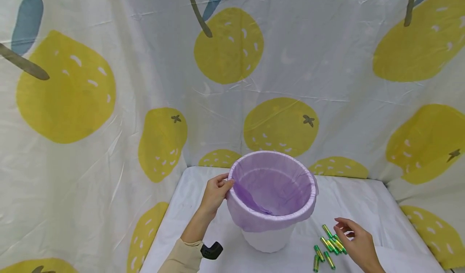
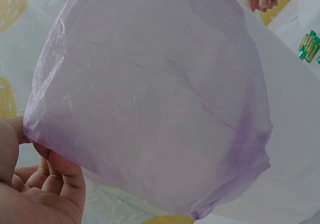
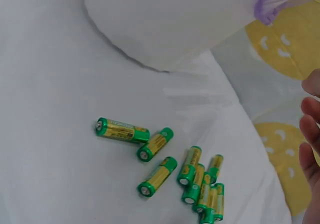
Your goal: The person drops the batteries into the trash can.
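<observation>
A white bin [image 1: 268,237] lined with a purple bag [image 1: 272,184] stands in the middle of the white table [image 1: 363,200]. My left hand [image 1: 226,183] grips the bag-covered rim on its left side, thumb on top. In the left wrist view the purple bag [image 2: 150,99] fills the frame, with my curled fingers [image 2: 55,179] under its edge. Several green-and-gold batteries [image 1: 328,249] lie loose to the right of the bin. My right hand [image 1: 343,228] hovers just above them, fingers relaxed and holding nothing. The right wrist view shows the batteries [image 3: 185,171] below the bin's base [image 3: 165,19].
A white cloth printed with yellow fruit [image 1: 229,47] hangs as a backdrop behind and to both sides of the table. A black wrist-camera mount [image 1: 212,250] sits on my left forearm. The table's left edge [image 1: 163,224] lies close to my left arm.
</observation>
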Motion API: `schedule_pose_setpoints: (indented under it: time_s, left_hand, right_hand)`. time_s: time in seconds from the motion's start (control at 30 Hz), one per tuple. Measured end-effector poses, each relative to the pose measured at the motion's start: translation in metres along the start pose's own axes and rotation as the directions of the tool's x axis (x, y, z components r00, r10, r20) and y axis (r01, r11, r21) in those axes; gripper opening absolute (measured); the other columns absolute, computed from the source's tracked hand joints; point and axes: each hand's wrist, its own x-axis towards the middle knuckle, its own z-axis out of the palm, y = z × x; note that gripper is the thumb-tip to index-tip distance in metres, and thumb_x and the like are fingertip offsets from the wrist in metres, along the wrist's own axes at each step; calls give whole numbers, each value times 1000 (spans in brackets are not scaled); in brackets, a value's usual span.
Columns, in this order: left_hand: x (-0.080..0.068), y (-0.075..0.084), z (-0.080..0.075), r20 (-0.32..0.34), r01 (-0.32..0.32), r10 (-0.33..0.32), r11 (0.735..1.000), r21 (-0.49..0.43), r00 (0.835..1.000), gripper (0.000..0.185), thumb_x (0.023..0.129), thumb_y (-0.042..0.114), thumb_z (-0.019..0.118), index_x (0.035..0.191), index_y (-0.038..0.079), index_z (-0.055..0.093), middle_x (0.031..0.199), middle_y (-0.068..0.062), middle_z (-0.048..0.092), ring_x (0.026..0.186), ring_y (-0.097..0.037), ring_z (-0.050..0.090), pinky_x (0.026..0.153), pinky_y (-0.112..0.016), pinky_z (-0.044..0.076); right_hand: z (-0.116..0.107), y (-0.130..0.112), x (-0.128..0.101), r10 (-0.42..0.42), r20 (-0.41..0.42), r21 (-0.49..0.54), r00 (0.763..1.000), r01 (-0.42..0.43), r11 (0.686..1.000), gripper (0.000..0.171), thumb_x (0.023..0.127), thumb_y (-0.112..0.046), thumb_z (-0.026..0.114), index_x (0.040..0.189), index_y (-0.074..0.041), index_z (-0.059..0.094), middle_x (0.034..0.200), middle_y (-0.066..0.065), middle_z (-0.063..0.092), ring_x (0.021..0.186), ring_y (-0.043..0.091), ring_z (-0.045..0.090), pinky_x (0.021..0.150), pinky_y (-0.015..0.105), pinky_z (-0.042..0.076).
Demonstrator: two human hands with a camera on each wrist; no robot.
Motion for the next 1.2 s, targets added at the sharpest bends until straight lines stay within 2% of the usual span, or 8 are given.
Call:
schedule_pose_setpoints:
  time_s: [0.23,0.47,0.53,0.7,0.87,0.93,1.07,1.2]
  left_hand:
    - [1,2,3,11,-1,1,1000,-7,1000,45,99,11,70,137,-11,58,74,1,63,62,-7,55,57,-21,49]
    - [-1,3,5,18,0,0,1000,-16,1000,46,100,10,68,138,-12,56,75,0,63,63,-8,57,58,-21,50]
    - [-1,3,5,21,0,0,1000,-15,1000,46,100,11,68,138,-13,56,75,0,63,64,-8,57,58,-21,50]
    - [-1,1,4,20,12,-12,1000,-10,1000,45,100,10,69,137,-12,57,75,1,62,64,-7,56,58,-21,48]
    - [-1,1,3,13,-7,7,1000,0,1000,46,100,11,68,137,-13,57,74,2,61,63,-6,54,57,-20,47]
    - [-1,1,3,13,-11,11,1000,-1,1000,46,100,11,68,137,-13,56,74,2,60,64,-6,54,57,-20,47]
    - [-1,1,3,13,-7,7,1000,-9,1000,46,100,11,69,138,-12,57,75,0,62,64,-7,55,57,-21,48]
    - [-1,1,1,9,-3,3,1000,-12,1000,46,100,10,68,138,-12,57,76,0,62,65,-7,55,57,-21,48]
  right_hand:
    - [7,9,-14,107,-2,-37,994,-107,994,23,82,2,83,103,-2,75,80,-1,70,68,1,58,58,12,45]
    - [18,17,-39,235,-29,-62,972,-236,970,21,83,-1,84,102,0,76,79,2,70,65,-1,57,55,13,44]
    - [23,19,-48,283,-61,-57,957,-286,957,20,82,-2,84,100,2,76,78,3,70,64,-2,56,54,12,43]
    - [35,22,-70,422,-136,-28,896,-430,903,21,80,-2,83,99,5,76,75,5,69,60,-1,54,51,14,42]
    - [40,26,-83,518,-39,-134,855,-518,845,29,85,-12,80,106,7,72,86,10,67,68,11,57,53,21,43]
    - [42,30,-88,510,-19,-157,860,-506,848,30,87,-14,79,106,8,71,88,10,66,69,12,55,53,23,44]
    - [47,36,-100,453,-49,-173,890,-455,874,24,87,-10,79,103,6,73,85,8,67,67,10,53,53,23,44]
    - [55,35,-107,409,-77,-193,909,-416,888,22,85,-7,81,102,5,73,84,7,68,68,14,55,53,23,43]
